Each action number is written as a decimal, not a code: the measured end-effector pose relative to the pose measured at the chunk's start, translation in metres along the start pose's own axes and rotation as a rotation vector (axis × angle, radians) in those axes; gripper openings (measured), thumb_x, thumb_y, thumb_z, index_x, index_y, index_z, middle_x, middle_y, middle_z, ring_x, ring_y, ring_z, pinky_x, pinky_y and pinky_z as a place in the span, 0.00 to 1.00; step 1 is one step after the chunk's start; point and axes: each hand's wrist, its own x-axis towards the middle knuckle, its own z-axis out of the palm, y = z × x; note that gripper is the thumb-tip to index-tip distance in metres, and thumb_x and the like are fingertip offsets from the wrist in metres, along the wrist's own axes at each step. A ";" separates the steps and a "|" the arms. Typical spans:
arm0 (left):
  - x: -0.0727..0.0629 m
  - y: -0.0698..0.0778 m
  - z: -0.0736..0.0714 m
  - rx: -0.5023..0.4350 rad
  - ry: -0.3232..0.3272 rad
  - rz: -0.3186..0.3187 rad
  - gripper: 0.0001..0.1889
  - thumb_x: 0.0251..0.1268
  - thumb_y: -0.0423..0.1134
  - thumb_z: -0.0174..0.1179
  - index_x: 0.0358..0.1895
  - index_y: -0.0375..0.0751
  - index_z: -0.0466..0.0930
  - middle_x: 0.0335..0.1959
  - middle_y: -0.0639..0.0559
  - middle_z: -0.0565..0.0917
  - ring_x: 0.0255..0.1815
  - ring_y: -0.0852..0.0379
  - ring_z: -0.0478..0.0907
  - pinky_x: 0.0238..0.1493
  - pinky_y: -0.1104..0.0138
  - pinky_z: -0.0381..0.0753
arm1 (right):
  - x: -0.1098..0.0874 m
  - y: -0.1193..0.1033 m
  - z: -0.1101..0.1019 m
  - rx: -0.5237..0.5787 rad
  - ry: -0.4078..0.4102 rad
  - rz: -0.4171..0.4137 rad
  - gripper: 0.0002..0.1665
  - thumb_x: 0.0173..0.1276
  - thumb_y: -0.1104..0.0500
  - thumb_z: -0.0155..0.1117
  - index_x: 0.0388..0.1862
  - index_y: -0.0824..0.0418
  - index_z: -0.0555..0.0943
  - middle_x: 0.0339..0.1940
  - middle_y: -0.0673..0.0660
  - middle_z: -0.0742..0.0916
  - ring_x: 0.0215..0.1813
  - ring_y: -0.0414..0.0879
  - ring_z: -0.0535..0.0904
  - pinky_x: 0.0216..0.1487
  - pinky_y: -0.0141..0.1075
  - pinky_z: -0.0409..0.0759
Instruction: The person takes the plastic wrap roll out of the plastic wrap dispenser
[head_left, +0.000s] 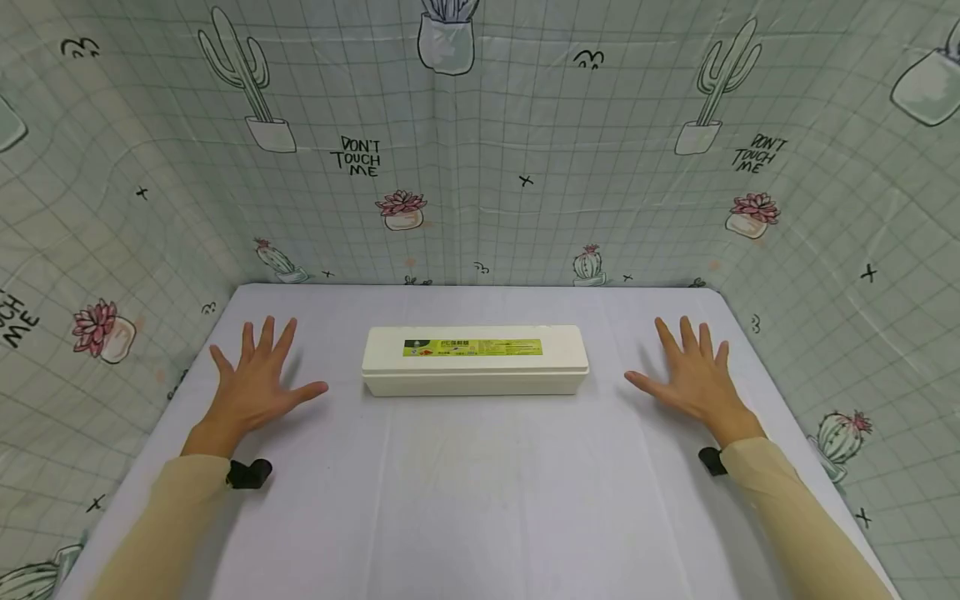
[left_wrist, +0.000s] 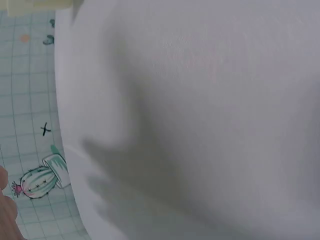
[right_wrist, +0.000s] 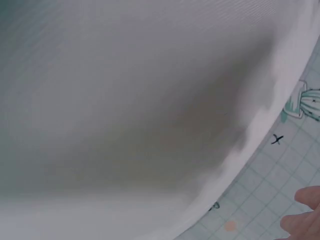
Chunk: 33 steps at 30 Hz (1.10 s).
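A long white box point(head_left: 476, 382) with a yellow-green label point(head_left: 472, 347) lies lengthwise across the far middle of the white table in the head view. To its left my left hand point(head_left: 257, 386) is held over the table, fingers spread and straight, apart from the box. My right hand point(head_left: 693, 379) is spread the same way on the other side, also holding nothing. Only some fingertips of the left hand point(left_wrist: 7, 210) enter the left wrist view, and some of the right hand point(right_wrist: 305, 215) the right wrist view. Both hands cast shadows on the tabletop.
The white tabletop point(head_left: 450, 492) reaches back to a grid-patterned cloth point(head_left: 480, 167) printed with cacti and lettering, which also hangs along both sides. A corner of a pale object point(left_wrist: 37, 5) shows at the top of the left wrist view. Dark straps sit at both wrists.
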 end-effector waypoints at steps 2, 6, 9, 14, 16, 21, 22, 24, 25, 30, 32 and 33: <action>0.002 0.005 0.003 -0.022 0.000 -0.002 0.62 0.62 0.76 0.57 0.85 0.50 0.31 0.84 0.31 0.34 0.82 0.27 0.23 0.64 0.20 0.20 | 0.002 -0.005 0.000 0.016 0.000 -0.007 0.67 0.63 0.20 0.59 0.86 0.58 0.49 0.82 0.79 0.53 0.79 0.83 0.41 0.68 0.82 0.36; 0.007 0.016 0.011 -0.047 0.000 -0.002 0.63 0.60 0.74 0.61 0.85 0.50 0.31 0.84 0.31 0.37 0.82 0.26 0.26 0.65 0.20 0.23 | 0.006 -0.017 -0.001 0.038 -0.009 -0.020 0.66 0.63 0.21 0.59 0.86 0.57 0.48 0.82 0.78 0.52 0.80 0.82 0.41 0.70 0.81 0.37; 0.012 0.027 0.018 -0.066 -0.001 0.001 0.65 0.57 0.73 0.65 0.86 0.48 0.33 0.84 0.30 0.40 0.83 0.25 0.30 0.66 0.20 0.25 | 0.010 -0.028 -0.002 0.049 -0.015 -0.031 0.66 0.64 0.21 0.58 0.87 0.56 0.48 0.82 0.77 0.53 0.80 0.81 0.41 0.70 0.80 0.38; 0.019 0.040 0.031 -0.113 -0.008 0.005 0.68 0.52 0.73 0.68 0.86 0.46 0.34 0.84 0.30 0.43 0.83 0.25 0.33 0.68 0.21 0.28 | 0.016 -0.045 -0.003 0.087 -0.024 -0.059 0.64 0.66 0.23 0.58 0.87 0.55 0.47 0.83 0.75 0.53 0.82 0.77 0.42 0.73 0.77 0.40; 0.022 0.043 0.036 -0.141 -0.011 0.003 0.69 0.51 0.73 0.69 0.86 0.47 0.33 0.84 0.31 0.42 0.83 0.26 0.33 0.69 0.21 0.28 | 0.018 -0.052 -0.004 0.116 -0.022 -0.080 0.63 0.66 0.24 0.59 0.87 0.54 0.47 0.84 0.73 0.54 0.83 0.75 0.43 0.75 0.75 0.40; 0.027 0.050 0.047 -0.250 -0.025 -0.021 0.70 0.50 0.71 0.71 0.86 0.50 0.31 0.85 0.34 0.43 0.84 0.28 0.32 0.70 0.23 0.26 | 0.023 -0.070 -0.004 0.179 0.000 -0.157 0.60 0.66 0.28 0.63 0.87 0.51 0.49 0.84 0.69 0.57 0.84 0.71 0.46 0.78 0.71 0.44; 0.027 0.052 0.049 -0.276 -0.030 -0.027 0.70 0.50 0.71 0.71 0.86 0.50 0.31 0.85 0.34 0.43 0.84 0.28 0.32 0.70 0.24 0.26 | 0.025 -0.074 -0.004 0.187 0.004 -0.175 0.60 0.66 0.29 0.64 0.87 0.51 0.49 0.84 0.68 0.58 0.84 0.70 0.46 0.78 0.69 0.45; 0.028 0.055 0.052 -0.308 -0.034 -0.033 0.70 0.50 0.70 0.72 0.86 0.50 0.31 0.85 0.35 0.44 0.84 0.29 0.33 0.71 0.25 0.25 | 0.027 -0.083 -0.005 0.205 0.005 -0.212 0.60 0.66 0.30 0.65 0.87 0.51 0.50 0.84 0.68 0.58 0.84 0.70 0.47 0.79 0.67 0.47; 0.028 0.057 0.054 -0.321 -0.037 -0.036 0.70 0.50 0.70 0.72 0.86 0.50 0.31 0.85 0.35 0.45 0.84 0.30 0.33 0.72 0.26 0.24 | 0.027 -0.087 -0.005 0.211 0.004 -0.232 0.60 0.66 0.31 0.66 0.87 0.51 0.50 0.84 0.68 0.58 0.84 0.70 0.48 0.79 0.67 0.48; 0.031 0.064 0.061 -0.375 -0.050 -0.045 0.71 0.51 0.69 0.72 0.85 0.45 0.30 0.86 0.37 0.44 0.85 0.32 0.37 0.74 0.30 0.21 | 0.030 -0.105 -0.005 0.238 -0.002 -0.302 0.60 0.64 0.32 0.69 0.86 0.50 0.51 0.84 0.67 0.59 0.83 0.69 0.49 0.78 0.67 0.52; 0.033 0.065 0.064 -0.396 -0.055 -0.050 0.71 0.52 0.69 0.72 0.85 0.43 0.30 0.86 0.37 0.42 0.85 0.33 0.37 0.74 0.31 0.21 | 0.030 -0.112 -0.003 0.239 -0.003 -0.314 0.60 0.64 0.31 0.69 0.86 0.49 0.52 0.84 0.65 0.60 0.84 0.68 0.49 0.78 0.66 0.53; 0.032 0.066 0.064 -0.411 -0.057 -0.053 0.71 0.52 0.68 0.72 0.85 0.43 0.30 0.86 0.38 0.42 0.85 0.34 0.37 0.75 0.32 0.21 | 0.031 -0.114 -0.002 0.238 -0.004 -0.316 0.60 0.63 0.31 0.69 0.86 0.49 0.53 0.84 0.65 0.60 0.84 0.68 0.50 0.78 0.66 0.53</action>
